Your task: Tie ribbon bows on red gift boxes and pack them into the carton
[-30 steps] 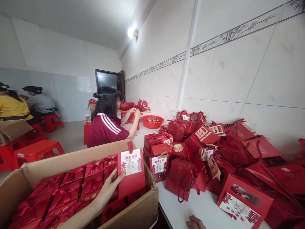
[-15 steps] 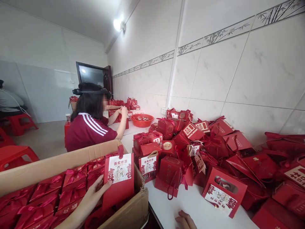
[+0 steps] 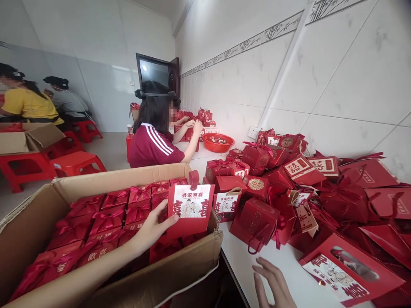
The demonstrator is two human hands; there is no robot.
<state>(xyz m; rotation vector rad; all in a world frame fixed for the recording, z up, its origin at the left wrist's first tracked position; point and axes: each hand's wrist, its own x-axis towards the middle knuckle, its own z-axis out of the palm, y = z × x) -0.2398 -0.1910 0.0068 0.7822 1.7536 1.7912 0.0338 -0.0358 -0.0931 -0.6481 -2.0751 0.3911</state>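
Note:
A red gift box [image 3: 189, 226] with a white printed front and a ribbon loop on top is held over the right end of the cardboard carton. My left hand [image 3: 154, 224] grips its left side, thumb on the front. Over the white tabletop [image 3: 242, 261], my right hand [image 3: 272, 282] has its fingers apart and holds nothing. Just right of it lies another red gift box [image 3: 348, 269] with an oval window and a printed couple. Inside the cardboard carton [image 3: 135, 171] sit rows of red boxes [image 3: 107, 218] tied with ribbon bows.
A pile of red gift boxes [image 3: 298, 171] runs along the wall. Farther back stands an orange basin [image 3: 218, 142] near a co-worker in a maroon shirt [image 3: 154, 145]. Red stools [image 3: 77, 162] and another open carton [image 3: 32, 137] are at the left, with two more people behind.
The view has turned left and down, bringing more of the carton into sight. My right hand has come further into view, fingers spread. My left hand still holds the gift box.

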